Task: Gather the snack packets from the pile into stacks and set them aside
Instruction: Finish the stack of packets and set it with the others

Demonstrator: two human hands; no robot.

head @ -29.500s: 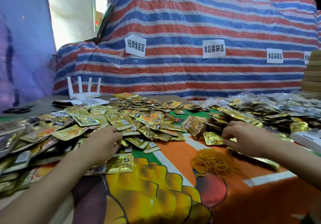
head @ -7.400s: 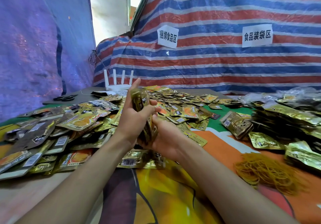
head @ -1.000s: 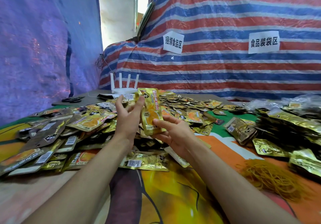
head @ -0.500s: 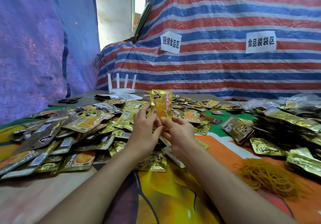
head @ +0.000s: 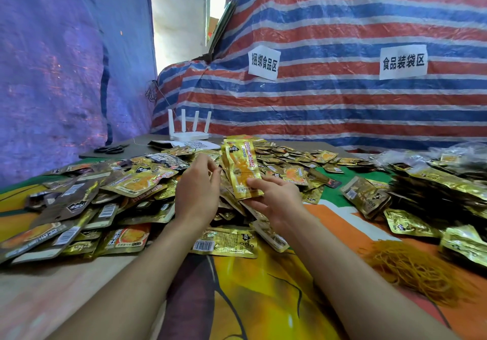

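right hand (head: 274,200) pinching packets (head: 241,171), rubber bands (head: 411,268) nearby, router (head: 188,130) behind

Glossy gold foil packets (head: 241,171), a woven plastic tarp (head: 342,97), matt paper labels (head: 263,62).

Loose snack packets (head: 137,181): way too many to count, dozens easily. One stack (head: 242,171) in my right hand (head: 276,202). Then one heap of rubber bands (head: 411,268), one pair of scissors (head: 109,150), one router (head: 188,136) with four antennas (head: 183,121), two paper signs (head: 264,62).
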